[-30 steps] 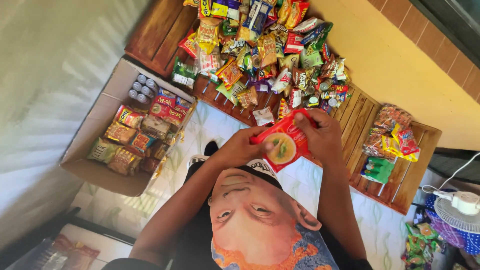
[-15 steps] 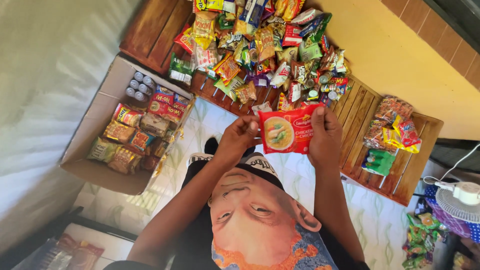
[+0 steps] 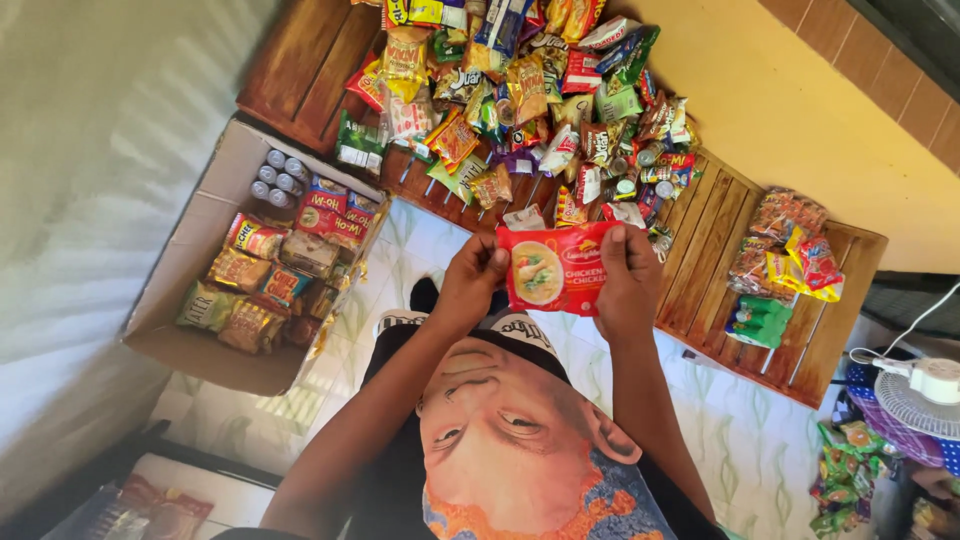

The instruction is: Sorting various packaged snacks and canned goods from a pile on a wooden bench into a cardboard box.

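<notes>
Both hands gripped one red noodle packet (image 3: 556,268), held flat and face-up in front of the wooden table (image 3: 720,260). Left hand (image 3: 472,280) pinched the packet's left edge between thumb and fingers; right hand (image 3: 628,285) clamped the right edge, thumb on the printed face. The packet sat just short of the table's near edge, above the tiled floor (image 3: 740,440). A heap of snack packets (image 3: 520,90) covered the table's left part. A smaller bundle of packets (image 3: 785,245) lay on the table's right end. An open cardboard box (image 3: 190,290) of packets and cans stood left of the table, touching its corner.
</notes>
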